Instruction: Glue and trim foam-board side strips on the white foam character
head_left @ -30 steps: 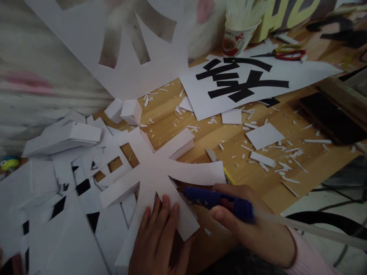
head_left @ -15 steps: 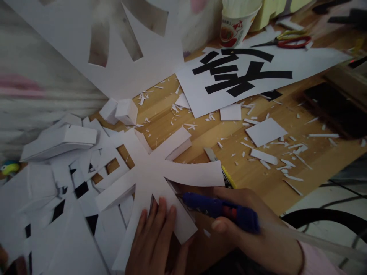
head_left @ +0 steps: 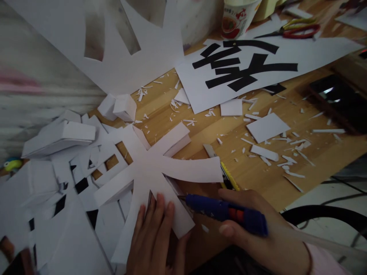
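My left hand lies with its fingers stretched out over the lower arms of a white foam-board character piece, pressing it lightly. The piece has branching strokes and raised side walls. In my right hand is a blue glue gun with a red part on its side. Its dark nozzle points left, at the side wall of the piece's lower right stroke; whether it touches, I cannot tell. A yellow utility knife with its blade out lies partly under the piece's right stroke.
Cut white board offcuts pile up at left. Two small white boxes stand behind. A sheet with black strokes, red-and-yellow-handled scissors, a paper cup and a dark phone lie farther back. Scraps litter the wooden table.
The view has shifted slightly. The glue gun in my right hand has moved a little to the right. My left hand stays on the piece.
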`<state>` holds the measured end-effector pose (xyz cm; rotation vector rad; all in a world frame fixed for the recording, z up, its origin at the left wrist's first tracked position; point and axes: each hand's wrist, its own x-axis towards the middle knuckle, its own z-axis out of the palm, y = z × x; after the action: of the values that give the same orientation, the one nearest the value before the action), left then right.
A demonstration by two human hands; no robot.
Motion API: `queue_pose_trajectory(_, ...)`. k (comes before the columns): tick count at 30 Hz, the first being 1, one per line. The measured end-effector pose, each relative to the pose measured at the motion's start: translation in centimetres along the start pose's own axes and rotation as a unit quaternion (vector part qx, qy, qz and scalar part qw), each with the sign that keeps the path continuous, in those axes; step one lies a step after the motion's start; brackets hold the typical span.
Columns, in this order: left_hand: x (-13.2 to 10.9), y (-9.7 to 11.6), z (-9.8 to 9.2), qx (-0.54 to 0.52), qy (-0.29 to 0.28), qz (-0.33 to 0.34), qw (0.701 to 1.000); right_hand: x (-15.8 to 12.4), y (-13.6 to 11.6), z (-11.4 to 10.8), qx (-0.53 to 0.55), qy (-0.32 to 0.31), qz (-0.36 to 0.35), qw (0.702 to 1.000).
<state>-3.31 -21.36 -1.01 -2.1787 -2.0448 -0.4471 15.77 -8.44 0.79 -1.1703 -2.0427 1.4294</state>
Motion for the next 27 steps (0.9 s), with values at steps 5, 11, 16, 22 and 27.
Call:
queue_pose_trajectory(5,0.1,0.1,0.1,-0.003,0.006,0.002,1.0,0.1,-0.3,-0.3,-0.004,0.008,0.005,1.0)
queue_pose_trajectory(11,0.6,0.7,0.0,-0.021,0.041,-0.014,0.999,-0.2,-0.2,-0.8,-0.013,-0.02,0.006,1.0)
queue_pose_trajectory(16,0.6,0.9,-0.1,-0.023,0.044,-0.019,0.999,-0.7,-0.2,-1.3,-0.038,-0.04,0.018,0.998)
queue_pose_trajectory(22,0.5,1.0,-0.2,-0.027,0.046,-0.025,0.998,-0.4,-0.1,-1.0,0.002,-0.05,0.006,0.999)
queue_pose_trajectory(27,0.5,0.8,-0.2,-0.026,0.044,-0.02,0.998,0.0,0.0,-0.7,0.015,-0.043,-0.011,0.999)
